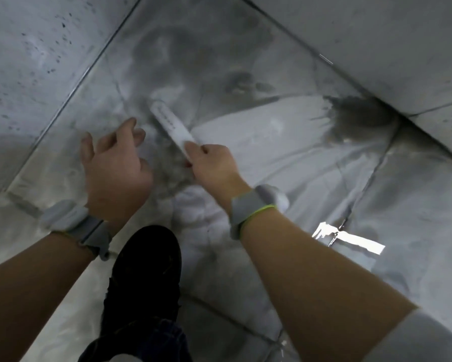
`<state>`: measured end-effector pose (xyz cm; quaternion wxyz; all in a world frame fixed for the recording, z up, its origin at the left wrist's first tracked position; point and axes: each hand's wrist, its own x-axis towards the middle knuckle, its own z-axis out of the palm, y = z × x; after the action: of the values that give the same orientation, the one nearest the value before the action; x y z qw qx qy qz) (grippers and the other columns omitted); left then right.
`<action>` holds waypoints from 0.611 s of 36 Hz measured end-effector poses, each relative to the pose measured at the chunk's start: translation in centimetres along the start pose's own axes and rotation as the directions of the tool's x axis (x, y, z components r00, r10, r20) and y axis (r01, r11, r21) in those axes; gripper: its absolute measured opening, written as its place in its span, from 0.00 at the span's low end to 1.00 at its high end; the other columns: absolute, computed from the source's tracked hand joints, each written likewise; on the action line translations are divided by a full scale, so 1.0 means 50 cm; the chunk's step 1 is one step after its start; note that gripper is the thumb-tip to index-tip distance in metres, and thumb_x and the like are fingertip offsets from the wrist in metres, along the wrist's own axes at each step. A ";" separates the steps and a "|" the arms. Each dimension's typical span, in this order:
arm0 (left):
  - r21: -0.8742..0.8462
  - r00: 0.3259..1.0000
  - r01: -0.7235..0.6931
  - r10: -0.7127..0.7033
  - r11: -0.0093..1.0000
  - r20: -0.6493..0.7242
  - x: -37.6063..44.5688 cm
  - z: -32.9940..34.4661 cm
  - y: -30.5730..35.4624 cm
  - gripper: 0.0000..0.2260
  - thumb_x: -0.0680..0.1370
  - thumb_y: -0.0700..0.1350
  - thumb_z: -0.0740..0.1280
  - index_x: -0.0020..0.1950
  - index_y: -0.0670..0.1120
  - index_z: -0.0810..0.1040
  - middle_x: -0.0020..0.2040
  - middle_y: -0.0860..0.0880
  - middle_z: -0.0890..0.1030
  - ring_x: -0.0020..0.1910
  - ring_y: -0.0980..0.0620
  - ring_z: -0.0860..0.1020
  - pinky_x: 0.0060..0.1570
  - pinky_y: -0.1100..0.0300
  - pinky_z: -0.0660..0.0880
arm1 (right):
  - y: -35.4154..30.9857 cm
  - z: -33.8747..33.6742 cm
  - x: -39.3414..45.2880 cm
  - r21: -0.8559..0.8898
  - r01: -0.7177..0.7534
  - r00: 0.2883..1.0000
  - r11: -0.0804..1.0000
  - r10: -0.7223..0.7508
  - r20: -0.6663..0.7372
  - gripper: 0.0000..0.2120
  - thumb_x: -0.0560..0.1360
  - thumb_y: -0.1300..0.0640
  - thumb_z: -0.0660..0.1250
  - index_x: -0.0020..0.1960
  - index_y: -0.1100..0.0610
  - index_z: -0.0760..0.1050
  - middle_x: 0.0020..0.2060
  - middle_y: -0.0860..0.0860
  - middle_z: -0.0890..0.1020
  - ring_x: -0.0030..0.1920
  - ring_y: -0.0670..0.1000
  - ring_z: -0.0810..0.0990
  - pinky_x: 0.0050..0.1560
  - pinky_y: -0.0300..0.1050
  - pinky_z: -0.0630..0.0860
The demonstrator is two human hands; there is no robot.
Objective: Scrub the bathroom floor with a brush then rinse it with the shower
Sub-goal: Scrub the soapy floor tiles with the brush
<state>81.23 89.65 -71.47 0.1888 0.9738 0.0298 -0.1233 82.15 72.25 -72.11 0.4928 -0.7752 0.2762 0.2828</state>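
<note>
The right hand [214,165] grips one white scrubbing brush [173,129] by the near end of its long handle, fingers [193,147] curled round it. The brush slants away and down to the wet bathroom floor [285,142], its head blurred against the tiles just ahead of both hands. The left hand [115,163] hovers beside the handle, fingers spread and relaxed, holding nothing.

The brush looks like rigid plastic, probably light and stiff enough to carry pressure down to the bristles. Wet and soapy, the smooth handle could slip, so a full wrap well back on the handle, as here, seems the sound hold; the free hand could press nearer the head for harder scrubbing.

Counted: one brush, two hands, a grey wristband [248,212] on each wrist, and one dark shoe [146,270] planted on the floor. No shower head is in view.
</note>
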 end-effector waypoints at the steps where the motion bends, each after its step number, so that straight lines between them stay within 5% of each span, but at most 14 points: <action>1: -0.010 1.000 -0.005 0.005 1.000 -0.003 0.001 0.000 -0.002 0.31 0.73 0.43 0.57 0.78 0.46 0.62 0.65 0.50 0.82 0.71 0.42 0.70 0.78 0.39 0.46 | 0.012 -0.032 0.010 0.002 -0.020 0.999 1.000 0.020 -0.030 0.23 0.78 0.40 0.65 0.41 0.59 0.84 0.41 0.58 0.86 0.46 0.61 0.84 0.52 0.55 0.81; 5: -0.037 1.000 -0.003 0.002 0.999 -0.024 0.009 -0.009 0.000 0.30 0.75 0.40 0.60 0.78 0.45 0.62 0.64 0.49 0.82 0.71 0.41 0.70 0.79 0.39 0.45 | 0.086 -0.215 0.044 0.255 -0.050 0.936 0.966 0.135 -0.325 0.19 0.79 0.41 0.64 0.37 0.54 0.77 0.31 0.49 0.78 0.33 0.51 0.76 0.36 0.46 0.73; 9: -0.047 1.000 0.007 -0.008 0.999 -0.009 0.008 -0.002 0.005 0.30 0.74 0.42 0.58 0.78 0.45 0.63 0.64 0.50 0.82 0.71 0.42 0.70 0.78 0.37 0.45 | 0.127 -0.298 0.063 0.594 -0.094 0.713 0.799 0.471 -0.519 0.18 0.78 0.45 0.59 0.35 0.53 0.76 0.23 0.47 0.73 0.20 0.49 0.68 0.26 0.40 0.64; 10: -0.046 1.000 0.007 -0.008 0.999 -0.008 0.004 0.001 0.005 0.30 0.74 0.43 0.57 0.78 0.45 0.63 0.64 0.50 0.82 0.71 0.42 0.70 0.78 0.37 0.45 | 0.123 -0.286 0.060 0.569 -0.105 0.718 0.815 0.458 -0.524 0.20 0.77 0.44 0.59 0.34 0.54 0.77 0.23 0.47 0.73 0.21 0.49 0.68 0.26 0.41 0.64; 12: -0.041 1.000 0.001 -0.001 0.999 -0.012 0.004 0.003 0.001 0.31 0.73 0.44 0.55 0.78 0.45 0.63 0.65 0.50 0.82 0.71 0.43 0.71 0.79 0.38 0.45 | 0.087 -0.220 0.050 0.433 -0.069 0.848 0.899 0.282 -0.450 0.18 0.78 0.45 0.59 0.37 0.53 0.77 0.28 0.46 0.74 0.26 0.46 0.70 0.25 0.40 0.69; 15: -0.012 1.000 -0.018 0.018 1.000 -0.026 0.001 0.008 -0.002 0.32 0.71 0.45 0.55 0.77 0.45 0.64 0.65 0.51 0.82 0.72 0.44 0.70 0.79 0.37 0.45 | 0.012 -0.074 0.029 0.202 -0.012 0.990 0.979 0.040 -0.135 0.14 0.80 0.48 0.60 0.44 0.54 0.78 0.33 0.50 0.78 0.30 0.45 0.74 0.31 0.41 0.73; 18: 0.007 0.999 -0.021 0.021 1.000 -0.032 0.003 0.008 -0.002 0.33 0.70 0.48 0.53 0.77 0.46 0.64 0.65 0.52 0.82 0.73 0.45 0.69 0.79 0.40 0.44 | -0.035 0.011 0.030 0.059 0.028 0.998 0.998 -0.031 0.054 0.23 0.77 0.42 0.63 0.43 0.62 0.83 0.41 0.61 0.85 0.38 0.57 0.76 0.41 0.52 0.73; 22: -0.002 0.998 0.000 -0.001 1.000 -0.056 0.008 0.010 -0.005 0.29 0.74 0.40 0.61 0.76 0.46 0.65 0.64 0.52 0.83 0.72 0.45 0.69 0.79 0.39 0.45 | -0.022 -0.092 0.047 0.016 -0.049 0.998 0.999 0.050 -0.043 0.19 0.79 0.44 0.66 0.41 0.58 0.83 0.32 0.50 0.82 0.34 0.54 0.79 0.35 0.42 0.71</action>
<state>81.46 89.71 -72.12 0.1889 0.9767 0.0355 -0.0960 85.31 68.06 -71.46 0.4855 -0.7702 0.3080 0.2760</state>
